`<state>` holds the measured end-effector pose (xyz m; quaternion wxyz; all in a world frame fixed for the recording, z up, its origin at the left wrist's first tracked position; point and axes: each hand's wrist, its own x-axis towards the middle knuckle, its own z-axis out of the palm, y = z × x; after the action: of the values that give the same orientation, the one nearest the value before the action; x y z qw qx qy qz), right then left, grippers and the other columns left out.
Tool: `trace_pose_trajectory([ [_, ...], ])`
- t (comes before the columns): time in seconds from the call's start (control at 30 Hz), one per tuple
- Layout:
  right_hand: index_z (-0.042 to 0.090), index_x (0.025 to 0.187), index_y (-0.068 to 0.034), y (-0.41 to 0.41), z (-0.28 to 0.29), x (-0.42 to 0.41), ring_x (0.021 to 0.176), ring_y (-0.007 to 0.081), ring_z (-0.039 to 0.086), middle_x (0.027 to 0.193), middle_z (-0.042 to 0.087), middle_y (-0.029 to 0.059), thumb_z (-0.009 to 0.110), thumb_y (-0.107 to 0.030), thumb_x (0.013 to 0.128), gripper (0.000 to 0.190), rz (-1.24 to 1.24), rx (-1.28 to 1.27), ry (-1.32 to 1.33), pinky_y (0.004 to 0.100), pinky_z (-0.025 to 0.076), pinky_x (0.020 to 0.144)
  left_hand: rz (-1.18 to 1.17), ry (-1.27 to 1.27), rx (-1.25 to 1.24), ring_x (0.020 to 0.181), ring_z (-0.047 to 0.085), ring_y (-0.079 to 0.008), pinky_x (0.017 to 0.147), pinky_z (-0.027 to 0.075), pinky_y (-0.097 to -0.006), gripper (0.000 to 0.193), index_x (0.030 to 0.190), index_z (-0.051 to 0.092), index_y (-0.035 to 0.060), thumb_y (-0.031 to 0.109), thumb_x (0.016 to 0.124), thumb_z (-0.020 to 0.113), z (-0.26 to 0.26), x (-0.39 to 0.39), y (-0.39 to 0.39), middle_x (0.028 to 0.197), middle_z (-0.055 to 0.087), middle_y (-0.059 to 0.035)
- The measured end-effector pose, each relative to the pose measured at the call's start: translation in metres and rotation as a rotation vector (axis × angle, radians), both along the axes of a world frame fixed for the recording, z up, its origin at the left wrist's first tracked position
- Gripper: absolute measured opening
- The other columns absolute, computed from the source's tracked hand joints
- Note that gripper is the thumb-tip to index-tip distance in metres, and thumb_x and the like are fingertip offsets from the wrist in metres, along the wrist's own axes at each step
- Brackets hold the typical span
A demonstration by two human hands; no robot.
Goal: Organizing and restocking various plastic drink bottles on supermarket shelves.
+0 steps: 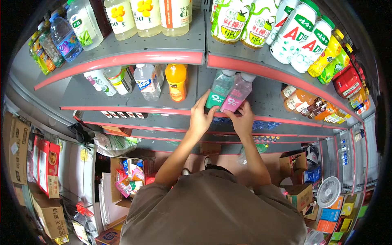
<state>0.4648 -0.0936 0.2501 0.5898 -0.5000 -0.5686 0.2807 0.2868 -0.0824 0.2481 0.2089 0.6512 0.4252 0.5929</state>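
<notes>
My left hand [201, 113] grips the lower part of a clear bottle with a green label [218, 90]. My right hand [242, 118] holds the base of a clear bottle with a pink label [235, 95]. The two bottles stand side by side, touching and tilted, at the front of the middle shelf [183, 107]. Their white caps are close under the upper shelf's red edge. To their left on the same shelf are an orange juice bottle [176, 82] and a clear bottle with a blue and white label [147, 82].
The upper shelf [171, 46] holds large drink bottles, among them white ones with green caps [297, 30]. Its red front strip [275, 75] overhangs the middle shelf. More juice bottles [300, 98] lie to the right. Open cartons [294, 163] and a white fan [329, 192] are lower right.
</notes>
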Motion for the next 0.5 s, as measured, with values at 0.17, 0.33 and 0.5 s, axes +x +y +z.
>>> trace_pose_trajectory([
  [0.17, 0.058, 0.121, 0.004, 0.022, 0.005, -0.001, 0.104, 0.0243, 0.072, 0.111, 0.073, 0.0168, 0.084, -0.013, 0.081, 0.051, 0.068, 0.039, -0.158, 0.0371, 0.058, 0.087, 0.051, -0.047, -0.135, 0.107, 0.068, -0.0439, 0.089, 0.055, -0.0441, 0.06, 0.131, 0.057, -0.005, 0.004, 0.077, 0.083, 0.004, 0.002, 0.008, 0.116, 0.067, -0.0296],
  [0.33, 0.059, 0.117, 0.004, 0.047, -0.004, 0.001, 0.103, 0.0292, 0.073, 0.109, 0.073, 0.0194, 0.084, -0.015, 0.081, 0.048, 0.029, 0.052, -0.222, 0.0383, 0.059, 0.087, 0.08, -0.072, -0.073, 0.102, 0.067, -0.0462, 0.084, 0.055, -0.0465, 0.056, 0.122, 0.057, -0.0047, 0.002, 0.074, 0.084, 0.005, 0.008, 0.035, 0.11, 0.068, -0.0292],
  [0.5, 0.059, 0.116, 0.004, 0.061, -0.009, 0.006, 0.101, 0.0307, 0.074, 0.105, 0.074, 0.0196, 0.084, -0.015, 0.081, 0.047, 0.031, 0.053, -0.27, 0.0388, 0.059, 0.085, 0.083, -0.045, -0.085, 0.1, 0.064, -0.0485, 0.083, 0.053, -0.0491, 0.054, 0.119, 0.056, -0.0043, 0.002, 0.073, 0.084, 0.003, 0.009, 0.053, 0.107, 0.066, -0.0294],
])
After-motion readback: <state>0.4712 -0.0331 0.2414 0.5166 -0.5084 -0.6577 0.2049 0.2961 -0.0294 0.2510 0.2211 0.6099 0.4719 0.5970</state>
